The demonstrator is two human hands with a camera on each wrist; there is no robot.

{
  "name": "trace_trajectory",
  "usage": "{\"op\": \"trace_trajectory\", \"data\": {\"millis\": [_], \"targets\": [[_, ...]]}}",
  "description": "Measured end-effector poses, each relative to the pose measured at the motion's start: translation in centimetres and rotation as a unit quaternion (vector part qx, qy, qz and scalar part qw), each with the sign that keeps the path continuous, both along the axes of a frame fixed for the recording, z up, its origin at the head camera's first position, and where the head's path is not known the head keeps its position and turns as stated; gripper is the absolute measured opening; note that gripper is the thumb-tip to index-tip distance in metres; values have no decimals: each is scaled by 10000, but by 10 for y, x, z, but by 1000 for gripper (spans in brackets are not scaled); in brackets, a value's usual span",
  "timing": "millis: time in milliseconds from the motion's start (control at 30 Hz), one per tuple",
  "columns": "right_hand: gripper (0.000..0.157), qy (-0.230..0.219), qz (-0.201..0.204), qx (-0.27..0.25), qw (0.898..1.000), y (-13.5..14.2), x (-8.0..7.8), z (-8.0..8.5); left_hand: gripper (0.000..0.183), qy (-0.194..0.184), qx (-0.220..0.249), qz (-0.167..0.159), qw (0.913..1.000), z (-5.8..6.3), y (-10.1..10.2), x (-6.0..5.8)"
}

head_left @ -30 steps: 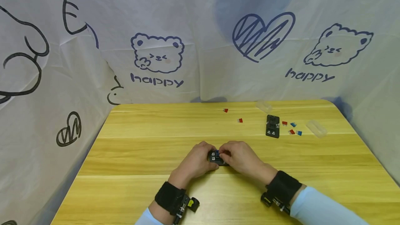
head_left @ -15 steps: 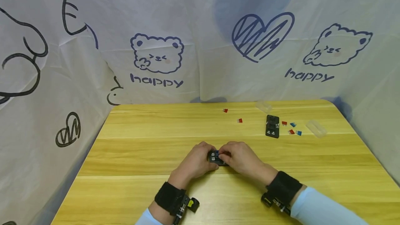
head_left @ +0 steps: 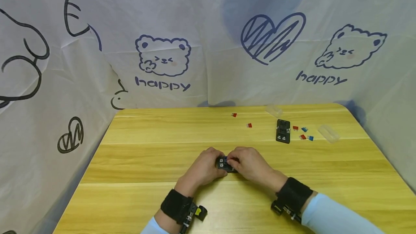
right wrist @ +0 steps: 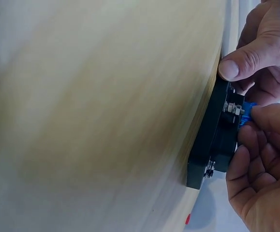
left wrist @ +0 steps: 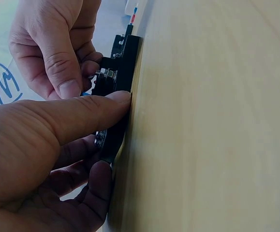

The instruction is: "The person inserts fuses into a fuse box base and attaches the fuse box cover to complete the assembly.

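Observation:
A black fuse block (head_left: 223, 168) with metal terminals lies on the wooden table in front of me. My left hand (head_left: 204, 167) grips its left end; in the left wrist view the thumb (left wrist: 96, 111) presses along its side. Between thumb and fingertips, my right hand (head_left: 252, 164) pinches a blue blade fuse (right wrist: 246, 114) at the top of the block, as the right wrist view shows. The fuse's lower part is hidden, so how deep it sits I cannot tell. Fingers cover much of the block in the head view.
A second black fuse block (head_left: 283, 136) lies farther back on the right. Beside it are red fuses (head_left: 303, 137) and blue fuses (head_left: 311, 138). Two clear covers (head_left: 329, 134) rest nearby. Toward the back edge lie two more red fuses (head_left: 249, 125).

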State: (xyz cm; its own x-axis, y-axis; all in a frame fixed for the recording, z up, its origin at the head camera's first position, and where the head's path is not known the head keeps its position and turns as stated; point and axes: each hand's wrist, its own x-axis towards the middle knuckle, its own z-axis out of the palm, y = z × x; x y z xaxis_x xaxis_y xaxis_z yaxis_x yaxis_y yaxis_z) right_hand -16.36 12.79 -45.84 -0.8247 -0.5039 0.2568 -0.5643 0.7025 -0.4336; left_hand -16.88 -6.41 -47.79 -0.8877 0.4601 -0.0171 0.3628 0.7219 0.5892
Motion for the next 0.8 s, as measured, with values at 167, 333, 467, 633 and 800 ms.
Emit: {"op": "trace_trajectory", "data": {"millis": [167, 333, 467, 633, 800], "targets": [[7, 60, 32, 20, 10000, 0, 0, 0, 47, -17, -26, 37, 10000, 0, 0, 0], [6, 82, 85, 70, 9999, 0, -1, 0, 46, -35, -38, 36, 10000, 1, 0, 1], [6, 42, 112, 116, 9999, 0, 0, 0, 47, -29, -37, 37, 10000, 0, 0, 1], [6, 12, 117, 168, 9998, 0, 0, 1, 47, 0, -32, 33, 10000, 0, 0, 1], [6, -14, 141, 228, 9996, 0, 0, 3, 46, 14, -32, 26, 10000, 0, 0, 1]]}}
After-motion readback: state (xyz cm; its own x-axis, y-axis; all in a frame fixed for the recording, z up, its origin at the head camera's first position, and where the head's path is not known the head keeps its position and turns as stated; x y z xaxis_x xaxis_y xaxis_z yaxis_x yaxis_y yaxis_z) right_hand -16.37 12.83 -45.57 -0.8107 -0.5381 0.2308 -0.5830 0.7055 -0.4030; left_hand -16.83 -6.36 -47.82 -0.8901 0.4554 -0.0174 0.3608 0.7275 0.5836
